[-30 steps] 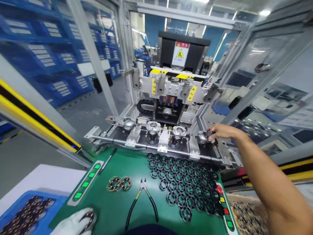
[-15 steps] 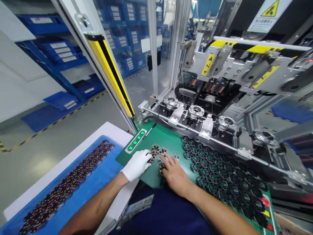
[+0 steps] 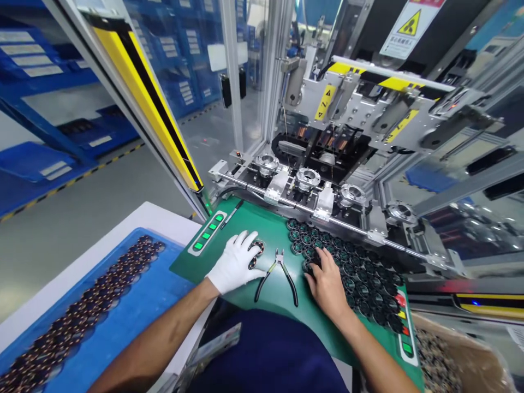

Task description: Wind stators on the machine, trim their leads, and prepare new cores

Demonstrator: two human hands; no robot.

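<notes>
My left hand [image 3: 235, 265], in a white glove, curves around copper-wound stator rings [image 3: 257, 248] on the green work surface [image 3: 276, 232]. Its palm and fingers partly hide the rings; the thumb sticks out toward the pliers. Cutting pliers [image 3: 279, 267] with dark handles lie spread between my two hands. My bare right hand [image 3: 327, 278] is at the left edge of the closely set black stator rings [image 3: 360, 273], thumb and fingers bent around one black ring [image 3: 308, 266].
A winding machine with metal ring fixtures [image 3: 308, 179] and a front rail stands behind the green surface. At left, a blue tray [image 3: 153, 281] carries rows of copper-wound rings. Green buttons [image 3: 208, 232] and a pen-like tool [image 3: 231, 214] sit at the left. A box of small parts [image 3: 438, 360] stands lower right.
My right hand has left the copper-wound rings and moved right to the black ones, uncovering the pliers. My left hand has spread over the copper-wound rings. The view has shifted right.
</notes>
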